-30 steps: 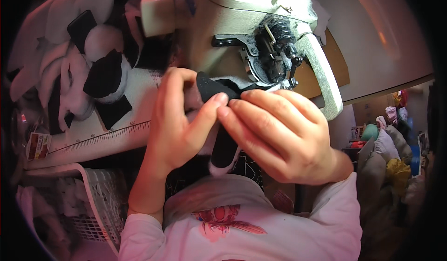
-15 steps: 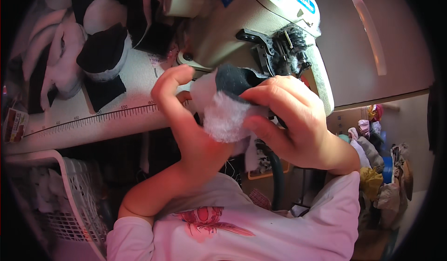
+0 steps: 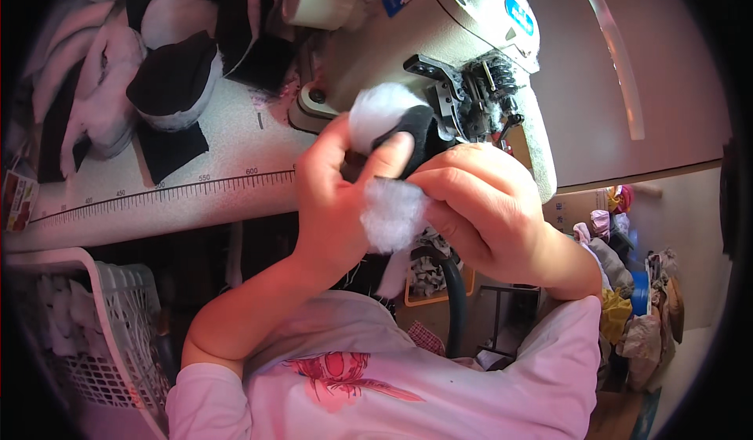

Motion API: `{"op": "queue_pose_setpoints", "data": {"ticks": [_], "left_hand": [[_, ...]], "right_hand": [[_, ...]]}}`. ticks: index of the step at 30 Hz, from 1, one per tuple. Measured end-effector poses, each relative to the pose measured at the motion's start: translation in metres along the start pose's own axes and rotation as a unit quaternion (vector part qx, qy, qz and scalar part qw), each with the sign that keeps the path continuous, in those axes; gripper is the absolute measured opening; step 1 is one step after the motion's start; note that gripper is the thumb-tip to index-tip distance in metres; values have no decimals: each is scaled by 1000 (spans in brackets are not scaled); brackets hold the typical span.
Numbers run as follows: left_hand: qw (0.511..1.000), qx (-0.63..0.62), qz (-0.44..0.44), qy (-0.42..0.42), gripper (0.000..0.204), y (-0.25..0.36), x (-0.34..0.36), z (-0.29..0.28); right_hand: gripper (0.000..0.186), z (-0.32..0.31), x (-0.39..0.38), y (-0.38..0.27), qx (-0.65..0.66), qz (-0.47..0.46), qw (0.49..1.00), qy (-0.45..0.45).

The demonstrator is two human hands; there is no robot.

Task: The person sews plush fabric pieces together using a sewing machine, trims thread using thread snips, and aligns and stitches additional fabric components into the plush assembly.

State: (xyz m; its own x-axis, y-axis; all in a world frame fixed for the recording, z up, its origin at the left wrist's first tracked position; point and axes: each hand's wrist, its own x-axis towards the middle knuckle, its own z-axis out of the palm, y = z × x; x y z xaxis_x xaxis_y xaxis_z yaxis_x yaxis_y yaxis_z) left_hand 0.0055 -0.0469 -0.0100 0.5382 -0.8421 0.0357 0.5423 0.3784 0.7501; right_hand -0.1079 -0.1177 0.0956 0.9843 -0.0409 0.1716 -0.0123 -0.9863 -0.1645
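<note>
Table (image 3: 235, 143) with a machine (image 3: 384, 60) on it
Cut pieces (image 3: 174, 75) piled at the left; basket (image 3: 114, 307) below the table's edge; left hand (image 3: 333, 205) and right hand (image 3: 498, 209) both gripping (the right by its edge) one fluffy fabric (image 3: 419, 134) between them, near the machine; left thumb across its black part.

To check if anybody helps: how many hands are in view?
2: the left hand and the right hand, both holding the black-and-white fluffy piece near the sewing machine.
</note>
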Motion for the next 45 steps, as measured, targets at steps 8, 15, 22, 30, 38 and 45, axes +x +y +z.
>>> {"op": "queue_pose_setpoints", "data": {"ticks": [8, 15, 22, 30, 38, 45], "left_hand": [[995, 37, 89, 16, 15, -10, 7, -9], [993, -100, 66, 11, 6, -6, -18, -10], [992, -85, 97, -6, 5, -6, -20, -11], [993, -4, 119, -2, 7, 1, -18, -13], [948, 166, 267, -48, 13, 3, -12, -21], [955, 140, 256, -50, 19, 10, -16, -18]], "right_hand": [[28, 5, 7, -2, 2, 28, 1000, -6], [13, -6, 11, -6, 120, 101, 988, 13], [17, -10, 14, -3, 105, 79, 991, -4], [12, -9, 18, 1, 116, 77, 989, -43], [9, -4, 18, 2, 129, 71, 989, 0], [9, -4, 19, 2, 128, 59, 990, 12]]}}
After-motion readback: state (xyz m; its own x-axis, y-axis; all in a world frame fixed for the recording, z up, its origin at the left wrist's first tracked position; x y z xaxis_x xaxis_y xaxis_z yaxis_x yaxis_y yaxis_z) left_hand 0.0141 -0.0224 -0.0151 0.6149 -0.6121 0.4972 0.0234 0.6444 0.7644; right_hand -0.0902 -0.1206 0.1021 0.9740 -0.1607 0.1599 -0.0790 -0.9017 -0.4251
